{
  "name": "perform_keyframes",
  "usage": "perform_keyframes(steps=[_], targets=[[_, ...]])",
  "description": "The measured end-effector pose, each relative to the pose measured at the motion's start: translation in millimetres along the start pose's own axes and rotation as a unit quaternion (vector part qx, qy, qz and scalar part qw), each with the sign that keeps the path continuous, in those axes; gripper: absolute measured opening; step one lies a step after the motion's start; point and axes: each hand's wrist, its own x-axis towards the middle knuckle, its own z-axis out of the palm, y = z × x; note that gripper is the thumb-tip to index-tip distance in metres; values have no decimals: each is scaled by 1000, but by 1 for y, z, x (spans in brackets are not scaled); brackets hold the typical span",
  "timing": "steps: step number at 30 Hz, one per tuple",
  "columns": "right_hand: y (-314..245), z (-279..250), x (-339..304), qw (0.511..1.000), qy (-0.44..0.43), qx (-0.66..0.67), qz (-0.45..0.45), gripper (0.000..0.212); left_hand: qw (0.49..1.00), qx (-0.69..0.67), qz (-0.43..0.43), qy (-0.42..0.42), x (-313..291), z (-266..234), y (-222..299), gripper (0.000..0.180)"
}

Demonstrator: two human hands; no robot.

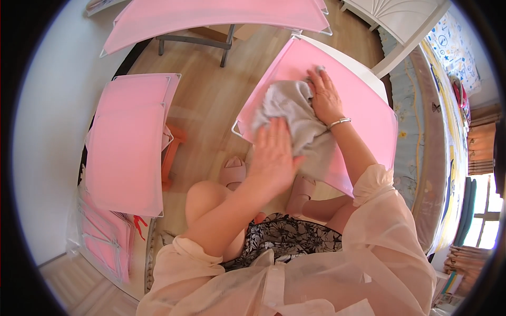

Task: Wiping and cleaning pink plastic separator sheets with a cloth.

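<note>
Left hand (274, 152) flat, fingers spread on grey cloth (295, 118), right hand (326, 97) pressing open-palmed at cloth's far end, pink panel (363, 118) beneath, its near corner over wood floor (211, 100)

The grey cloth (292, 118) hides the pink panel's (358, 105) middle.

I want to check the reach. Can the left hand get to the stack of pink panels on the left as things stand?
Probably yes. The left hand rests on the grey cloth over the pink panel, and only bare wooden floor lies between it and the stack of pink panels; a sideways lean may be needed.
</note>
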Motion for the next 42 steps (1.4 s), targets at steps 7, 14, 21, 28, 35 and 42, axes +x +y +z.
perform_keyframes(steps=[7, 14, 21, 28, 35, 42], targets=[[-19, -24, -23, 948, -164, 202, -183, 36, 996, -72, 48, -31, -3, 11, 20, 68], [73, -30, -44, 984, 12, 8, 178, 35, 996, -24, 85, 10, -8, 18, 37, 66], [-24, -28, -27, 922, -182, 333, -79, 29, 975, -114, 171, 84, -2, 37, 48, 48], [-25, -73, -52, 870, -288, 299, -267, 16, 974, -176, 141, -17, -5, 29, 47, 31], [-66, -53, -49, 859, -195, 307, -361, 16, 937, -290, 55, -186, -2, 26, 52, 35], [-44, -45, -38, 915, -150, 236, -291, 20, 974, -174, 133, -65, -2, 30, 52, 34]])
